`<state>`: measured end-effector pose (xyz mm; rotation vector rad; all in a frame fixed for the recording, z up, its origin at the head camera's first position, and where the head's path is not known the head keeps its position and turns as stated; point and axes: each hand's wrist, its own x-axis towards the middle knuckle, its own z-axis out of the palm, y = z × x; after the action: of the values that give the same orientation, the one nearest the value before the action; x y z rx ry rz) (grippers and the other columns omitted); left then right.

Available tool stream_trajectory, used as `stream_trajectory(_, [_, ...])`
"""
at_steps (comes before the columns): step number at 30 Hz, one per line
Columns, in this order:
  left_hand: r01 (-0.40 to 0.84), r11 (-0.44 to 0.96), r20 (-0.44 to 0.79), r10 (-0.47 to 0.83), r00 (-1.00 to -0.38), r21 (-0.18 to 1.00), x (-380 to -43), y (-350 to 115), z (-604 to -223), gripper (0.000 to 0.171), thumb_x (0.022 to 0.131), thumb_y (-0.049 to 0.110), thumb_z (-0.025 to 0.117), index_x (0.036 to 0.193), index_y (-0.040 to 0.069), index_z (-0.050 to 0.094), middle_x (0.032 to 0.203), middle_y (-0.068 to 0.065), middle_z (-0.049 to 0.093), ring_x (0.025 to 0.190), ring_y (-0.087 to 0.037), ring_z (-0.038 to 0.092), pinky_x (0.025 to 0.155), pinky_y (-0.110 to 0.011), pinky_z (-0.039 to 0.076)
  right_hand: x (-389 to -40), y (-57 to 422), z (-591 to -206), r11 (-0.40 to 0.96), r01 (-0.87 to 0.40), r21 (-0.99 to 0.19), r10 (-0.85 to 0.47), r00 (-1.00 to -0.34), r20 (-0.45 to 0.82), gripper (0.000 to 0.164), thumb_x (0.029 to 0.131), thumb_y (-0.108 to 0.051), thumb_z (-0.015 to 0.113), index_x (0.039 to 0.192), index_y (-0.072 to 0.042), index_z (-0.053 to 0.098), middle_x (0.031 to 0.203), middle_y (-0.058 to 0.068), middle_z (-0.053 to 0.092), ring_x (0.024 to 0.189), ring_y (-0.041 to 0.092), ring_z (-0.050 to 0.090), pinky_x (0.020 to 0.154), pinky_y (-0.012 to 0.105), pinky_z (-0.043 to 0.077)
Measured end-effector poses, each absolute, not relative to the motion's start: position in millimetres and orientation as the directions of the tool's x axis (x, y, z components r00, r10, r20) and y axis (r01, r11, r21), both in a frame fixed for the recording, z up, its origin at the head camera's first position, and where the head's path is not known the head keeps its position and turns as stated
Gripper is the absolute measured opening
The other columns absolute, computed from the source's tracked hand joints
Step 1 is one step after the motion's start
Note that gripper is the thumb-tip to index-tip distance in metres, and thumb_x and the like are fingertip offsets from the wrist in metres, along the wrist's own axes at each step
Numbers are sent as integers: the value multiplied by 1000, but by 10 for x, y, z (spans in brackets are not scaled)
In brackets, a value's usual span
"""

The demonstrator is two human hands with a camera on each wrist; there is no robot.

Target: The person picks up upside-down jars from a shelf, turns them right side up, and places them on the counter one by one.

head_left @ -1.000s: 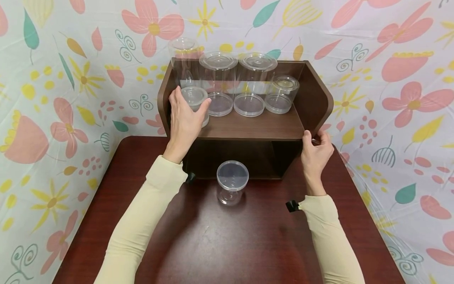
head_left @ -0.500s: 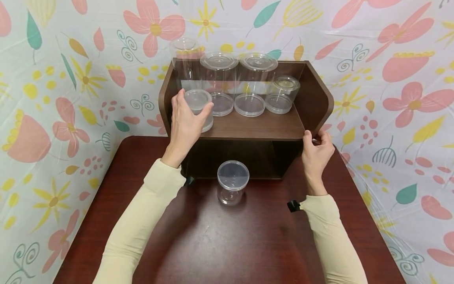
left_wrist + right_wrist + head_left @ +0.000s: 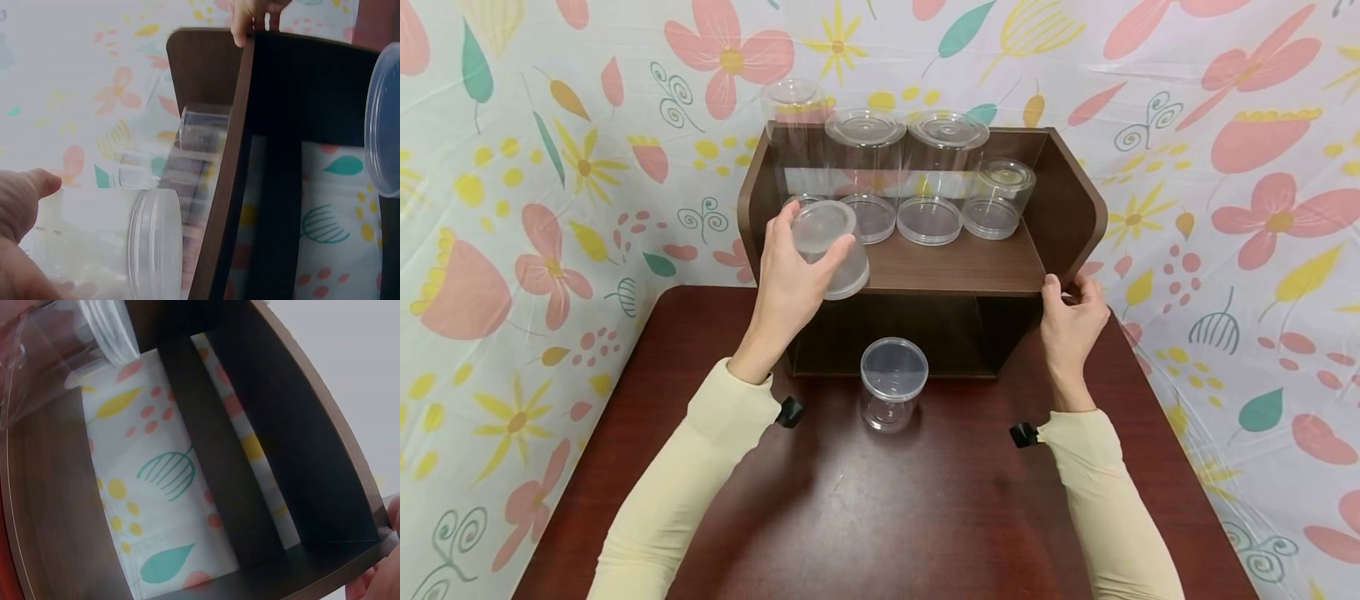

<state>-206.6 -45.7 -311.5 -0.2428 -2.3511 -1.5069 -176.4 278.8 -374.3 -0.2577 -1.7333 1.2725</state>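
Note:
My left hand (image 3: pixel 790 283) grips a cloudy clear plastic jar (image 3: pixel 826 223), thumb on one side and fingers on the other. The jar tilts in front of the left part of the brown shelf's upper board (image 3: pixel 955 268). In the left wrist view, the jar (image 3: pixel 94 231) lies across the picture, off the shelf. My right hand (image 3: pixel 1071 321) pinches the board's front right corner; in the right wrist view only part of that hand (image 3: pixel 378 578) shows at the edge. A clear lidded jar (image 3: pixel 893 371) stands on the table before the shelf.
Along the upper board stand a tall narrow jar (image 3: pixel 797 150), two wide jars (image 3: pixel 865 158) (image 3: pixel 943 167) and a short jar (image 3: pixel 1000 200). The shelf's side panels (image 3: pixel 1071 192) rise at both ends. Below is a dark lower compartment (image 3: pixel 887 321). The table (image 3: pixel 925 508) is reddish brown.
My left hand has lifted the cloudy jar off the upper board and brought it forward and slightly right, tilting it. The right hand stays at the shelf corner.

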Motion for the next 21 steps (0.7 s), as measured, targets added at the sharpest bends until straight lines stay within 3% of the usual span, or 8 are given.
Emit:
stream_trajectory(15, [301,307,302,44,-952,903,-1666,-501,-3197,83,90,39,76,157,5,39,154,-11,45,134,-25,47,112,-44,37,-1753,2773,-3719,408,-333,-850,640,-560,527,21,89,3,66,101,21,68,86,-1,56,75,2,56,74,16,46])
stream_trajectory(21, [274,182,261,92,-961,945,-1550,-481,-3280,82,92,32,76,158,3,36,157,-13,41,132,-24,51,111,-42,41,-1727,2762,-3691,403,-330,-854,632,-574,520,23,89,3,67,101,22,67,86,-1,57,73,2,56,73,16,46])
